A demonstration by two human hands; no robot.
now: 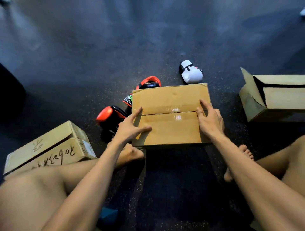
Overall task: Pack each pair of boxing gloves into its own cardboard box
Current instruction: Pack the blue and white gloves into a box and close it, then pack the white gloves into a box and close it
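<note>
**Surroundings: floor and peripheral objects**

The floor is a dark, rubber-like surface flecked with small pale speckles. These show most clearly in the lower half of the view. Toward the top the surface appears blurred, with broad bluish-grey patches of light. A large black mass occupies the left edge; its outline is rounded, its identity indistinct. Near the bottom edge, left of centre, a small blue object with angular faces lies on the floor, only partly visible. A whitish item is cropped by the upper right corner, and another pale shape by the upper left corner. Neither can be identified.
</note>
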